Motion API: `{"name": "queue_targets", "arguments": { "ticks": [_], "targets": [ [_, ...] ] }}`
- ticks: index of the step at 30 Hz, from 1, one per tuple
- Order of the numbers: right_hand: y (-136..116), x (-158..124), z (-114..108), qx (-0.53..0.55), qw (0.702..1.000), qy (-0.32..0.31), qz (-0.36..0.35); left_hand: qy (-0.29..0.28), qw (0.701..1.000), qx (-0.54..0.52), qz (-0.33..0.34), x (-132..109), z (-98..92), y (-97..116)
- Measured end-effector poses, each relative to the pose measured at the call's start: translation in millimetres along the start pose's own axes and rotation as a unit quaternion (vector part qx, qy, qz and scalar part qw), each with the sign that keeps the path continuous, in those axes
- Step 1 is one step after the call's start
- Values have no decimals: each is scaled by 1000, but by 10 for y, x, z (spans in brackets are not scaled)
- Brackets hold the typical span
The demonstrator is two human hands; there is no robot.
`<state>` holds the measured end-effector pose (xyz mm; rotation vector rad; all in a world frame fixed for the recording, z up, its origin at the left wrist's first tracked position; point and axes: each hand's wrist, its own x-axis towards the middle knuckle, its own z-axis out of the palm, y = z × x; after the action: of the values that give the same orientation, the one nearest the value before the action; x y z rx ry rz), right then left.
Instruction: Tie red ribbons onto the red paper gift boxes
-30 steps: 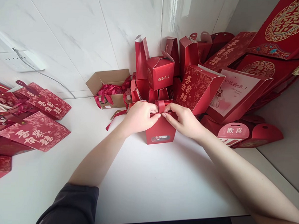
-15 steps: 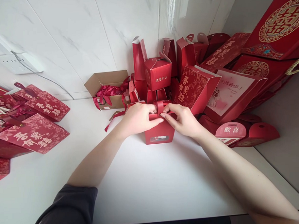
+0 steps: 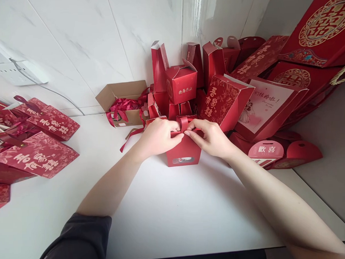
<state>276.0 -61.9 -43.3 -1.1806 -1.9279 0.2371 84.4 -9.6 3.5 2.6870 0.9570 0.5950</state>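
A small red gift box (image 3: 183, 150) stands upright on the white table, an oval window low on its front. A red strap handle (image 3: 184, 123) loops up from the middle of its top edge. My left hand (image 3: 163, 135) is closed on the top edge just left of the strap, thumb across the front. From the other side, my right hand (image 3: 208, 135) pinches the same edge at the foot of the strap, thumb and fingertips together. The two thumbs nearly meet there. Behind the hands the far side of the box is hidden.
An open cardboard box (image 3: 126, 104) of dark red ribbons sits by the tiled wall. Red boxes and bags (image 3: 182, 84) crowd the back and right. More red bags with handles (image 3: 39, 155) lie at left, below a wall socket (image 3: 19, 72) with a grey cable.
Both hands keep their hold at the top of the box. The left thumb has drawn back slightly from the strap's foot. The whole view has shifted a little.
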Motion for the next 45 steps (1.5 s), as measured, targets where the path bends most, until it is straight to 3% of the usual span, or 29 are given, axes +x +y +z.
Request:
{"name": "queue_targets", "arguments": {
  "ticks": [6,12,19,26,31,35,40,45],
  "targets": [
    [14,5,-10,28,1000,-8,-3,-42,998,-37,13,31,-52,-38],
    [-22,-6,-17,95,994,-35,44,-83,993,-83,-5,-1,-145,-52],
    [-16,-10,23,160,982,-41,92,-63,995,-72,0,-11,-161,-34],
    [68,-4,35,315,933,-107,139,-49,997,-63,-10,7,-102,-57],
    [101,-5,60,370,903,-112,186,-50,997,-67,-2,41,-89,-97],
    [87,-7,70,329,923,-91,176,-55,996,-77,-6,61,-76,-115],
    [73,-15,74,206,974,-34,91,-63,994,-86,-8,67,-79,-135],
    [37,-14,49,134,989,-35,53,-94,986,-135,-24,42,-121,-137]
  ]
}}
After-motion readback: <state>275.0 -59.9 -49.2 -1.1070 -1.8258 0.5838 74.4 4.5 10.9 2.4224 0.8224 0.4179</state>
